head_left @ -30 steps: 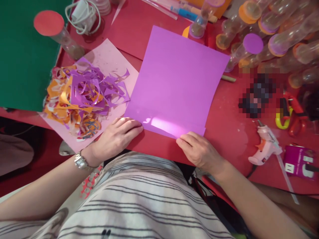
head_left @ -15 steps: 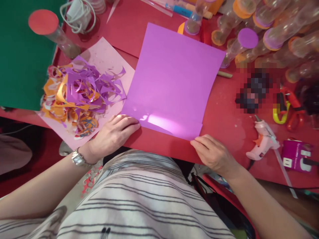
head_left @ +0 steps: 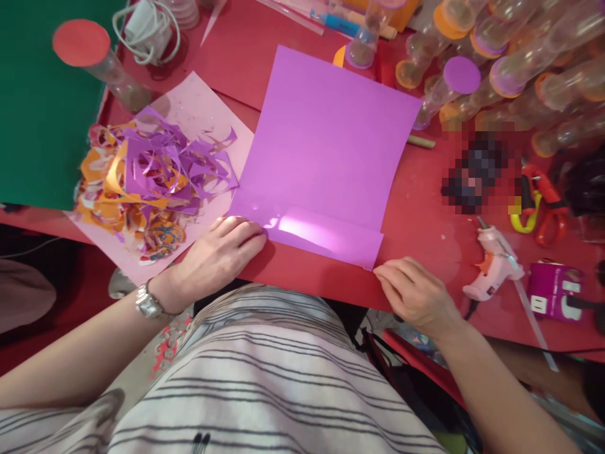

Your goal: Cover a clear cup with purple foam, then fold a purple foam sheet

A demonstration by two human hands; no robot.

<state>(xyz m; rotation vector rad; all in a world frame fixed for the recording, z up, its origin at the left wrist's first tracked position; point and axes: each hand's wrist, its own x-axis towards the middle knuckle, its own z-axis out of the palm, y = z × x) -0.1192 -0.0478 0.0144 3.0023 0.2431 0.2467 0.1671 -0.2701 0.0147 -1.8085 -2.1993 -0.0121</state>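
Note:
A glossy purple sheet of paper or card [head_left: 331, 139] lies in front of me at the table's near edge. Along its near side runs a strip, which looks like a fold or overlay, with a bright reflection. My left hand [head_left: 231, 243] rests on the near left corner, fingers together and bent over the edge, gripping it. Just off the near right corner, my right hand [head_left: 413, 290] has its thumb and fingertips pinched together. Whether anything small is between them is hidden.
Left, purple and orange paper scraps [head_left: 161, 170] pile on a pink sheet [head_left: 198, 101], near a red-topped clear tube [head_left: 82, 44]. Many clear tubes [head_left: 515, 75] crowd the back right. A glue gun [head_left: 494, 261], pliers [head_left: 548, 202] and a purple box [head_left: 555, 290] lie right.
My right hand has shifted slightly right, off the sheet's near right corner, which now shows uncovered. My left hand stays at its corner. The view has moved a little.

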